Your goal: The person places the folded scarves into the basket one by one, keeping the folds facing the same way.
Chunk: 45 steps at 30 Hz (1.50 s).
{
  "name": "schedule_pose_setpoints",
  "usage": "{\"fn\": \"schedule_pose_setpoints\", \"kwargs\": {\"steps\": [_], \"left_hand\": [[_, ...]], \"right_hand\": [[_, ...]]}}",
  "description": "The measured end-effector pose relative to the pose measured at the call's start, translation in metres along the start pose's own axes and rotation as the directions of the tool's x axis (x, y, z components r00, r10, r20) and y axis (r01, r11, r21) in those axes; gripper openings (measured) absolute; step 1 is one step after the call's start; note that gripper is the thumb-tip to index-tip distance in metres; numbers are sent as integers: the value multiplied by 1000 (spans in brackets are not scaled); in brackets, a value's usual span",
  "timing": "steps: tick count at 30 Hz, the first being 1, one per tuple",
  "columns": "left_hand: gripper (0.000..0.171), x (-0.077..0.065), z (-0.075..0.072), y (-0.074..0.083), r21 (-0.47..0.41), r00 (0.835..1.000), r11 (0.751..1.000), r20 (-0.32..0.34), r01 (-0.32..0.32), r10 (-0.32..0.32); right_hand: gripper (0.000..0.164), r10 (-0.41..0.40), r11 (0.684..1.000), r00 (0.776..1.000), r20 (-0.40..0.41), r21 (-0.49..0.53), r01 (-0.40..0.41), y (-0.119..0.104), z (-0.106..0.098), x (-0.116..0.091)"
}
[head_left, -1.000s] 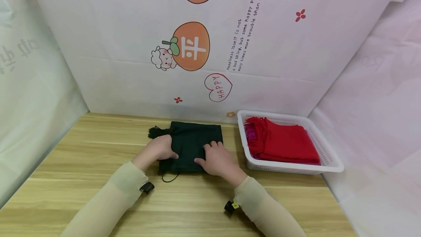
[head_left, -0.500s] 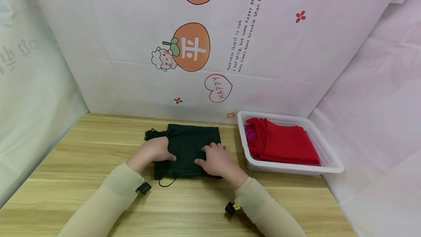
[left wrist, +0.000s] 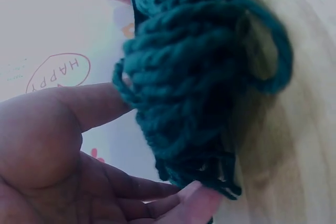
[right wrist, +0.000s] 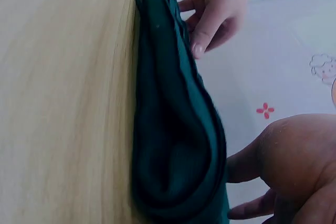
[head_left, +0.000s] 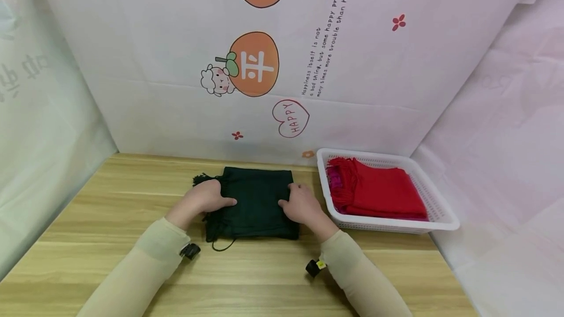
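Observation:
A folded dark green scarf [head_left: 257,204] lies on the wooden table, its corded fringe [left wrist: 178,61] at the left end. My left hand [head_left: 206,196] holds this fringed end, thumb on top and fingers curled about the fringe toward the far side. At the opposite end, my right hand [head_left: 303,204] touches the scarf's upper surface with thumb and fingers spread apart. The rounded fold [right wrist: 173,177] shows in the right wrist view with no fingers under it. In the head view, some of the right fingers are hidden behind the hand.
To the right stands a white perforated basket [head_left: 445,209] with a folded red scarf [head_left: 383,190] over a magenta cloth [head_left: 336,178]. A printed white sheet [head_left: 352,126] rises behind the table [head_left: 246,278]. One loose cord loop [head_left: 223,247] sticks out toward the front.
The scarf has shifted slightly left and nearer. My left hand has moved left with the fringed end. My right hand has slid right, toward the scarf's right edge.

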<state>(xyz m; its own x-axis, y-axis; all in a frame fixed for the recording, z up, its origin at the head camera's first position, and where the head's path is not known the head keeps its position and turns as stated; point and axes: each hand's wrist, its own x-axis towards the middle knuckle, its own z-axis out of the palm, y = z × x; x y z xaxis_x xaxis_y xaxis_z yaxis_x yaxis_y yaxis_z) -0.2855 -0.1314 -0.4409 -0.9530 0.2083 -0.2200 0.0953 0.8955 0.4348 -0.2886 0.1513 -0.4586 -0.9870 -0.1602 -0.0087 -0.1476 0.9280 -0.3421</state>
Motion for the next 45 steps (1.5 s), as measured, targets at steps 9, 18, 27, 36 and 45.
{"fn": "schedule_pose_setpoints", "kwargs": {"steps": [9,18,27,36,45], "left_hand": [[52,10,2,-6,-113,999,993,25,-38,42],[83,15,4,-13,-266,998,963,36,-47,58],[105,18,8,-18,-434,996,900,57,-30,61],[83,19,10,-20,-513,996,858,66,-12,53],[56,22,15,-21,-555,994,832,89,1,58]], "right_hand": [[76,57,985,998,22,161,-60,19,9,16],[64,130,861,988,79,486,-152,25,13,23],[75,170,799,977,125,562,-211,24,10,20],[82,169,701,965,199,665,-259,25,10,18],[92,120,630,958,259,726,-275,27,13,18]]}}
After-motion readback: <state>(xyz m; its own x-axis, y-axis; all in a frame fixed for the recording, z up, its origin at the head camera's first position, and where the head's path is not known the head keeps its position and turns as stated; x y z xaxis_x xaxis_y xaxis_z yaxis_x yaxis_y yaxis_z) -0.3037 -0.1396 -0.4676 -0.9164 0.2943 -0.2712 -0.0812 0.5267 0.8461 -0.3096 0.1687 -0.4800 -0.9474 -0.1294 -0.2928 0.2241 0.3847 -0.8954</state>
